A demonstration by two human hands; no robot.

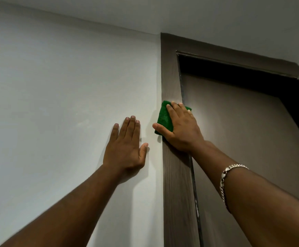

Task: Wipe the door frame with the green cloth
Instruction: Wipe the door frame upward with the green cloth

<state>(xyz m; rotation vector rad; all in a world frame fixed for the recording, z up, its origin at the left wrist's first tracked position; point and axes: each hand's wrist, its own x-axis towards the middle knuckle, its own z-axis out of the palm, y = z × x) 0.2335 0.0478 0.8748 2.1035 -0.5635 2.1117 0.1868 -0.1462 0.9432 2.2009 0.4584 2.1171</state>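
one green cloth (165, 118), folded into a small pad, lies flat against the left upright of the door frame (171, 82), a good way below the top corner, with one edge hanging just past the frame toward the wall. the right hand (181, 130) is spread over it, fingers extended and palm pressing the cloth onto the wood, thumb hooked round the cloth's lower left edge, so it pins the pad rather than bunching it in a fist. a chain bracelet (225, 182) sits on that forearm. just beside the frame, the left hand (127, 148) rests open and flat on the white wall (64, 86), holding nothing, fingers together and pointing up, which reads as a brace for balance. to the right of the upright is the brown door (243, 139), closed as far as can be seen, with a dark recess above it under the frame's top rail (234, 62). no dust line or damp streak shows on the wood, so what has been cleaned cannot be read from the surface. judging by position alone, the wiping is underway on the left upright; the stretch above the cloth, the top rail and the far side of the frame look likely to remain, as does whatever part of the upright below lies unwiped.
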